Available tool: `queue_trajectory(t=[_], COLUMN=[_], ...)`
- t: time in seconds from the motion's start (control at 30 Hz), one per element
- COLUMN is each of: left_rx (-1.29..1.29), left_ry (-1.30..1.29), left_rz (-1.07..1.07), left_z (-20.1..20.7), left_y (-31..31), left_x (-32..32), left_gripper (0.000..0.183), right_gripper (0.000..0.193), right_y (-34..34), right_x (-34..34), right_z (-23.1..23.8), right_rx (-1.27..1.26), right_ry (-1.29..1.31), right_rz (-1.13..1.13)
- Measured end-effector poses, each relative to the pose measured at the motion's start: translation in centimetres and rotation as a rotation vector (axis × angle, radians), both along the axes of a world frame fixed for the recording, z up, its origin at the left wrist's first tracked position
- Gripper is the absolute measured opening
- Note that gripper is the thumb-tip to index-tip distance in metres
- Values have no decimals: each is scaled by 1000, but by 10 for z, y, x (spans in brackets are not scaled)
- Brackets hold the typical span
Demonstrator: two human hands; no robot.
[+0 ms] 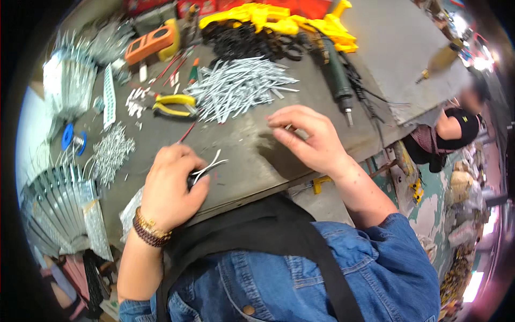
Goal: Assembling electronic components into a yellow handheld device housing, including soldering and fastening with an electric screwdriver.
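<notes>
- Gripping a small black piece (191,181) between thumb and fingers, the left hand (173,182) is half closed in the head view, below and to the left of the heap of pale wires (236,88).
- White wire ends (213,162) fork out beside this black piece, on the near side of the heap; much of the piece is hidden by the hand.
- The right hand (310,134) is below and to the right of the heap, apart from it, fingers bent and thumb close to the index finger; whether something small is pinched there, I cannot tell.
- Yellow-handled pliers (185,99) lie at the left edge of the heap, with small white bits (135,102) farther left.
- A pile of small silvery parts (112,153) is left of and nearer than the heap, and a blue spool (67,137) is just beyond that pile, farther left.
- Behind the heap are tangled black cables (233,42) and yellow plastic housings (257,19); an orange meter (150,45) is behind it to the left.
- Right of the heap, a dark green power tool (333,75) lies on the grey table (241,147), its bit pointing toward the near edge.
</notes>
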State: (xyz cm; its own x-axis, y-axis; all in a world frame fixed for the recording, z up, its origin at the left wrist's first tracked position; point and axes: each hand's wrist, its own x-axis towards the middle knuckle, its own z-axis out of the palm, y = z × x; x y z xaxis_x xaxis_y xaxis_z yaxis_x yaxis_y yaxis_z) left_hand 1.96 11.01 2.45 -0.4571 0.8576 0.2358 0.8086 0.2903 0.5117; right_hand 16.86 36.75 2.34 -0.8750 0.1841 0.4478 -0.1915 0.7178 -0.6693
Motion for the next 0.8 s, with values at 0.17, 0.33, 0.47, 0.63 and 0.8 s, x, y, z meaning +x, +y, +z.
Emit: queue_trajectory(t=[0.17, 0.33, 0.47, 0.63, 0.8], left_rx=[159, 284, 300, 276, 249], left_ry=[-28, -7, 42, 51, 3], left_rz=[-1, -59, -49, -48, -8], left_z=[-9, -19, -22, -20, -20], left_y=[5, 0, 1, 2, -1], left_x=[2, -1, 1, 0, 2], left_gripper=[13, 12, 11, 8, 7], right_gripper=[26, 30, 23, 39, 37], right_y=[-41, -52, -41, -80, -81], right_x=[-28, -41, -89, -184, -206], right_z=[-14, -9, 1, -7, -7], right_rx=[31, -155, 153, 693, 755], right_ry=[-33, -186, -5, -110, -210], right_rz=[177, 268, 184, 47, -5])
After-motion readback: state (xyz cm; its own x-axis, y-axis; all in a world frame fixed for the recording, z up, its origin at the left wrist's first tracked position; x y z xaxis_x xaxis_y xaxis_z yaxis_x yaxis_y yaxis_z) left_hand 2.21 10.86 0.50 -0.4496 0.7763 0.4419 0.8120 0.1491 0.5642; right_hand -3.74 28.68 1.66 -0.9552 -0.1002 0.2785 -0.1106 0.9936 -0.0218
